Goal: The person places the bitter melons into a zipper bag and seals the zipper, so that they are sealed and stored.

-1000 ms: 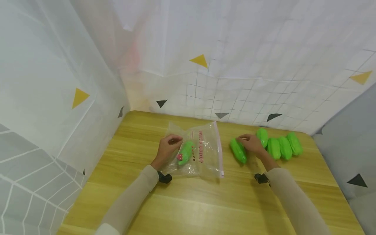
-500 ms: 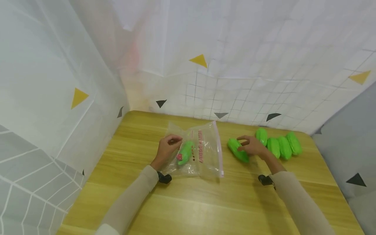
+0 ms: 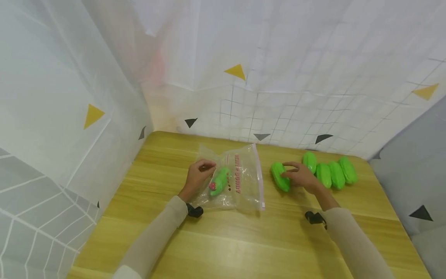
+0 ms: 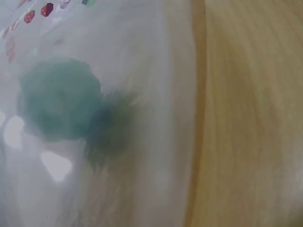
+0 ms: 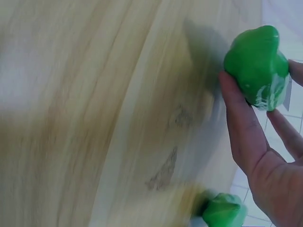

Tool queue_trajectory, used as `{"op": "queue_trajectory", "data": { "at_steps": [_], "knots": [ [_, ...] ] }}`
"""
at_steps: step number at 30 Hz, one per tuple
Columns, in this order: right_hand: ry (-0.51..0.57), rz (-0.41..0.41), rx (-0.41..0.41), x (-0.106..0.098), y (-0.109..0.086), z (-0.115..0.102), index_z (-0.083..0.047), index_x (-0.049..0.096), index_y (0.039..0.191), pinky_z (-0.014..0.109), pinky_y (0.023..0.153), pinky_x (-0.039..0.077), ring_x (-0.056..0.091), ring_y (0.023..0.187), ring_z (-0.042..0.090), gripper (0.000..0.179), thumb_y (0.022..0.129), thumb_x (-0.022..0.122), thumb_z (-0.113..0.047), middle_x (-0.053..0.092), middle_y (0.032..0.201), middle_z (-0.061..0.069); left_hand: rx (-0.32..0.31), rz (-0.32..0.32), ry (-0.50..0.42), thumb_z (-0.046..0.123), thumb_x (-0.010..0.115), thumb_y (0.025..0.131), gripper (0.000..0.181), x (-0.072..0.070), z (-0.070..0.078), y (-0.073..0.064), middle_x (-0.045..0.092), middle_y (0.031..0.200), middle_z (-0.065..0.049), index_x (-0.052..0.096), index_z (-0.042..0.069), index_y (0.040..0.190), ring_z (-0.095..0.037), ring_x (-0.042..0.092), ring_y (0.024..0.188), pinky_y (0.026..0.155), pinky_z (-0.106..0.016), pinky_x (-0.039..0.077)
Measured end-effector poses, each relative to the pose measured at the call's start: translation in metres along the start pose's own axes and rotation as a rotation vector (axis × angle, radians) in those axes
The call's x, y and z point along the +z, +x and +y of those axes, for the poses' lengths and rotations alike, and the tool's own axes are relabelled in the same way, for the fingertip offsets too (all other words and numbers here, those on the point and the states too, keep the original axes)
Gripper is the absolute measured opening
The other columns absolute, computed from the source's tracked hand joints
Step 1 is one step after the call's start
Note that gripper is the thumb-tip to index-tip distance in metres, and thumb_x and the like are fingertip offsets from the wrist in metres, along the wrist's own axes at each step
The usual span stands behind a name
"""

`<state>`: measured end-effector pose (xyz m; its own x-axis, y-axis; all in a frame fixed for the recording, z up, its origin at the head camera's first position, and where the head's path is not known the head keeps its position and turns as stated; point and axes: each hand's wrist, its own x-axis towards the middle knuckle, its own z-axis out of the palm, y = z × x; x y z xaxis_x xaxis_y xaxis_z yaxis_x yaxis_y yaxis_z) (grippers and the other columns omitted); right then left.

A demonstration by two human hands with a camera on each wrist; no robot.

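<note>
A: Which landmark is used?

B: The clear plastic bag [image 3: 249, 197], laid on the wooden table [image 3: 223, 244]. Red lettering is printed across it, and its right edge is trimmed with a pink zip strip [image 3: 259, 178].

A: Contents?

B: One green piece [image 3: 221, 180] is seen through the bag's film, lying at a slant.

A: Left hand?

B: The left hand [image 3: 199, 176] is placed at the bag's left end, fingers bent in toward the thumb. Whether film is pinched there cannot be told; the left wrist view is mostly filled by hazy film and a blurred green shape.

A: Right hand?

B: The right hand [image 3: 301, 177] is noted to the right of the bag, beyond the strip. A ridged green piece [image 3: 278, 179] is gripped there between thumb and fingers, near the bag but apart from it.

A: Others?

B: Four more green pieces [image 3: 323, 175] are grouped farther right of the bag, past the right hand. Three are set close side by side; the fourth, nearest the bag, is placed slightly farther back.
</note>
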<state>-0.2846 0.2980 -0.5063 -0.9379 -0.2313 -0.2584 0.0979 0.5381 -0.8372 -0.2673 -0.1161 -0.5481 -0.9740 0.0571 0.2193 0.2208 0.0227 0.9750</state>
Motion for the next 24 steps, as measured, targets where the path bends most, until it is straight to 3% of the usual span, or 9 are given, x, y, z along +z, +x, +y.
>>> {"op": "queue_trajectory", "data": {
  "at_steps": [4,12,19,24],
  "knots": [
    [0.057,0.02,0.001,0.004,-0.002,-0.006,-0.009,0.043,0.145,0.047,0.089,0.054,0.053,0.12,0.04,0.07,0.088,0.074,-0.035,0.05,0.136,0.029,-0.004,0.0,0.018,0.011,0.074,0.088,0.016,0.0,0.003,0.0,0.067,0.102,-0.008,0.071,0.004,0.102,-0.023,0.065,0.093,0.076,-0.031,0.059],
    [0.294,-0.036,-0.031,0.018,-0.007,-0.02,-0.007,0.037,0.148,0.05,0.083,0.056,0.061,0.107,0.028,0.065,0.093,0.068,-0.023,0.046,0.136,0.031,0.048,-0.024,0.032,0.002,0.071,0.088,0.017,0.0,0.025,-0.006,0.067,0.102,-0.013,0.068,-0.005,0.103,-0.026,0.065,0.094,0.079,-0.03,0.058],
    [0.369,-0.092,-0.066,0.033,-0.009,-0.035,-0.008,0.037,0.147,0.058,0.09,0.05,0.06,0.106,0.026,0.06,0.096,0.064,-0.02,0.052,0.128,0.025,0.04,-0.003,0.03,0.012,0.074,0.088,0.018,0.002,0.0,0.001,0.067,0.103,-0.011,0.071,0.003,0.103,-0.025,0.066,0.096,0.076,-0.029,0.059],
    [0.381,-0.131,-0.087,0.043,-0.012,-0.05,-0.007,0.037,0.147,0.059,0.09,0.05,0.061,0.105,0.027,0.059,0.095,0.064,-0.018,0.053,0.127,0.023,0.052,-0.004,-0.005,0.013,0.074,0.088,0.02,0.003,-0.003,0.001,0.067,0.104,-0.012,0.07,0.001,0.104,-0.025,0.066,0.095,0.073,-0.03,0.059]
  ]
}}
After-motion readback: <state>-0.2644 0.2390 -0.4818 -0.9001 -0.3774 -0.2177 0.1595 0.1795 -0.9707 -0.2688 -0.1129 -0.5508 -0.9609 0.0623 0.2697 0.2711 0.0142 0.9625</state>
